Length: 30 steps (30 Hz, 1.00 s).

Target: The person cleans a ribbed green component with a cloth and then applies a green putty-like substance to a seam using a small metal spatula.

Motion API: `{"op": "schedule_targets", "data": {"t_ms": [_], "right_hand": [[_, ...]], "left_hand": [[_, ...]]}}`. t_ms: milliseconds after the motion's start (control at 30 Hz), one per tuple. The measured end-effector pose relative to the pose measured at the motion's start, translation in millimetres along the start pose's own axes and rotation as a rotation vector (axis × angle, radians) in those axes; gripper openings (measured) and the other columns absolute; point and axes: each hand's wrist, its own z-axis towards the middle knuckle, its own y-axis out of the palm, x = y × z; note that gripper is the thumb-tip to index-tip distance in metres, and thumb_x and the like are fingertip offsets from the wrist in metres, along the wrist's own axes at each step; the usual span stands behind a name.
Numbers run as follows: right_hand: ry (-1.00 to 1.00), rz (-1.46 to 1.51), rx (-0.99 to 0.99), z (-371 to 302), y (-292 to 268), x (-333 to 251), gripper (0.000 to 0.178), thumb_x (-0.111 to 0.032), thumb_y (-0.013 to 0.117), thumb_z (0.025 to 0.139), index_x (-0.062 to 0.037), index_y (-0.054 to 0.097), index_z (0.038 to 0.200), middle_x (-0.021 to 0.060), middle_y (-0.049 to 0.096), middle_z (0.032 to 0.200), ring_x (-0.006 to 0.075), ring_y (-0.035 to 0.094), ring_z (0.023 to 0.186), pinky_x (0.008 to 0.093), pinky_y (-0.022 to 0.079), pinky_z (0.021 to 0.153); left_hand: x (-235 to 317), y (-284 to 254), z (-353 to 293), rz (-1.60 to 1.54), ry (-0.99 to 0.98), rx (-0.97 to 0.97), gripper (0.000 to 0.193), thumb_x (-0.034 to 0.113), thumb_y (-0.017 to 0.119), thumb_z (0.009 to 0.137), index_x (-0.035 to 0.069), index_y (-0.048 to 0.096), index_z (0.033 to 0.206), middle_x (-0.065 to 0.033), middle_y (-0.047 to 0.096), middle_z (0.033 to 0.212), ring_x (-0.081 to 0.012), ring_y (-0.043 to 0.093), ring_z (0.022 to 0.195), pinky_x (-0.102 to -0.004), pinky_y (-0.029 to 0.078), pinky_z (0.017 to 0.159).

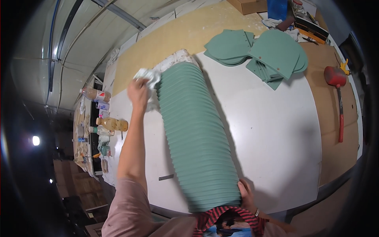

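A long row of thin sage-green panels point(197, 130) with rounded edges lies packed face to face on the table, running away from me. My left hand point(139, 94) is closed round a crumpled white cloth point(148, 75), beside the left edge of the row near its far end. That cloth is slightly blurred. Against the near right side of the row rests my right hand point(246, 195), its fingers stretched along the edge; part of the hand is hidden. A stained white block point(185, 56) shows at the far end of the row.
Flat green pieces point(276, 53) lie piled at the far right. A red mallet point(337, 81) rests on brown cardboard point(316, 98) at the right. Bottles point(112, 124) stand or lie along the left edge. A small dark metal strip point(166, 177) is left of the row.
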Motion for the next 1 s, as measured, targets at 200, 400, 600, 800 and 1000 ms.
{"op": "schedule_targets", "data": {"t_ms": [200,400,600,800,1000], "right_hand": [[0.039,0.029,-0.046,-4,-6,0,0.088,-0.025,0.084,0.074,-0.0077,0.038,0.147,0.0312,0.045,0.140,0.0471,0.053,0.122,0.0472,0.048,0.098],[0.009,-0.040,-0.027,-10,-2,10,0.075,-0.024,0.077,0.081,-0.0045,0.041,0.144,0.0319,0.048,0.138,0.0477,0.054,0.121,0.0471,0.047,0.098],[0.008,-0.023,-0.014,-1,-6,-3,0.079,-0.029,0.079,0.079,-0.0040,0.041,0.144,0.0329,0.048,0.136,0.0472,0.055,0.120,0.0469,0.047,0.098],[0.007,-0.021,-0.050,-6,-6,9,0.082,-0.030,0.081,0.078,-0.0038,0.040,0.144,0.0333,0.048,0.137,0.0476,0.055,0.119,0.0480,0.048,0.097],[-0.056,-0.045,-0.030,2,0,-1,0.086,-0.027,0.083,0.075,-0.0034,0.038,0.145,0.0339,0.045,0.138,0.0472,0.053,0.122,0.0486,0.047,0.099]], "left_hand": [[110,59,23,-0.027,0.389,-0.110,0.025,0.013,0.067,0.082,0.012,0.072,0.107,-0.0136,0.066,0.105,-0.0362,0.059,0.099,-0.0441,0.048,0.087],[-4,19,4,0.129,0.143,-0.001,0.016,0.007,0.072,0.078,0.012,0.075,0.092,-0.0109,0.065,0.091,-0.0317,0.061,0.094,-0.0417,0.049,0.083],[79,47,23,0.034,0.354,0.018,0.030,0.018,0.074,0.082,0.014,0.072,0.112,-0.0148,0.063,0.104,-0.0331,0.060,0.100,-0.0409,0.049,0.087],[8,36,11,0.017,0.117,-0.021,0.024,0.019,0.070,0.085,0.019,0.075,0.108,-0.0154,0.062,0.097,-0.0345,0.060,0.092,-0.0443,0.050,0.081],[-16,-25,-13,-0.264,-0.110,0.054,0.029,0.015,0.070,0.083,0.022,0.076,0.111,-0.0130,0.062,0.092,-0.0316,0.061,0.088,-0.0418,0.051,0.078]]}}
